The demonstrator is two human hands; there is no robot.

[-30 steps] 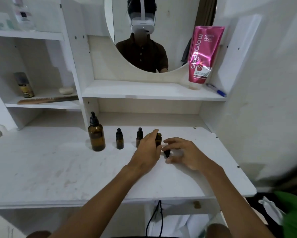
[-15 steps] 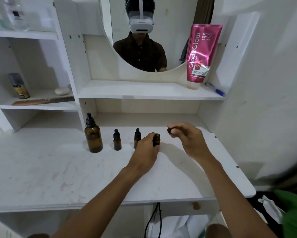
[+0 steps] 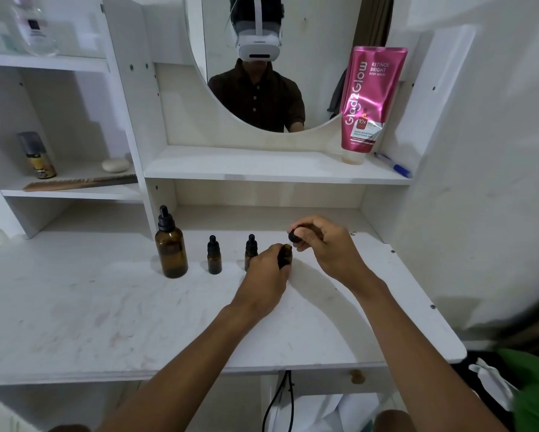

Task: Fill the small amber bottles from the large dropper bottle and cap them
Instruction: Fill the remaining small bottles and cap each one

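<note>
The large amber dropper bottle stands capped on the white tabletop, left of the row. Two small amber bottles stand capped to its right. My left hand grips a third small bottle, which is uncapped and upright on the table. My right hand pinches its black dropper cap just above and to the right of the open neck.
A pink serum tube and a blue pen sit on the shelf under the round mirror. The left shelves hold a small spray can, a comb and a clear bottle. A black cable hangs below the table edge.
My right hand picked the cap up from the tabletop and raised it to just above the open bottle. My left hand kept its grip on the bottle.
</note>
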